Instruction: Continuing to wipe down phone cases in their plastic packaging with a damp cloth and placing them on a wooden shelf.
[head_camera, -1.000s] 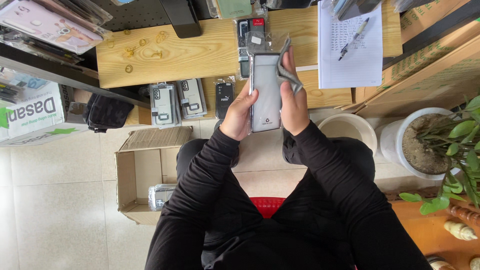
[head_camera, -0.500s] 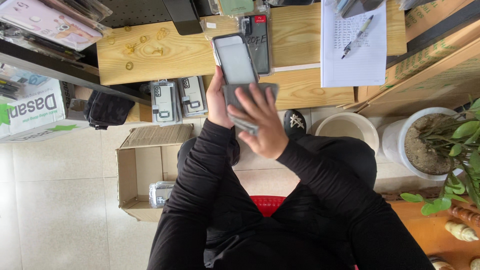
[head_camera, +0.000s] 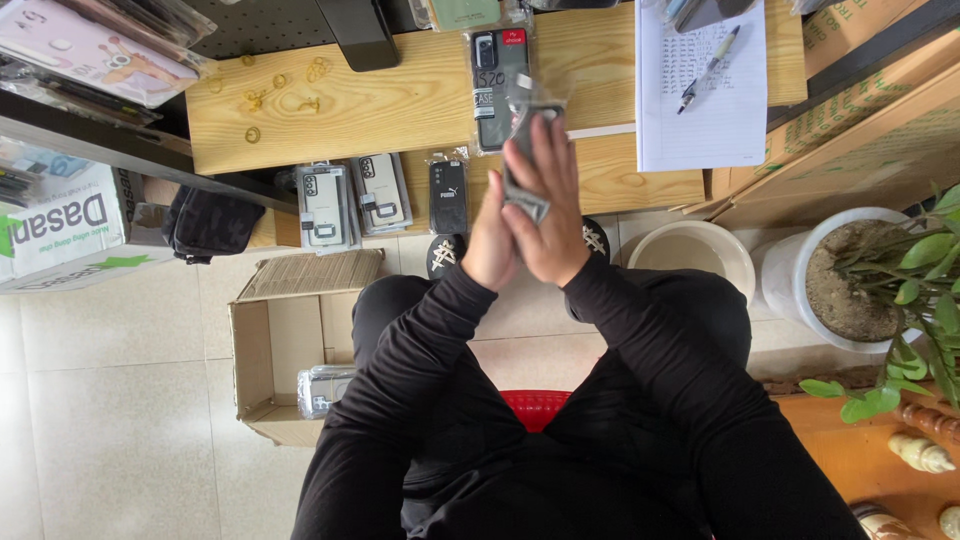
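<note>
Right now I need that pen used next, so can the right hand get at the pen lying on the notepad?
Probably yes, but not at once. The pen lies bare on the notepad, up and to the right of the right hand, nothing between. That hand is pressed with the left hand on a clear-wrapped phone case.

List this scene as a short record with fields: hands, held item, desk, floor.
hands: left hand and right hand pressed together around one item, above the lap
held item: phone case in clear wrapper, mostly hidden by the fingers
desk: wooden desk with packaged phone case, notepad and pen
floor: open cardboard box, white bucket, potted plant
</note>
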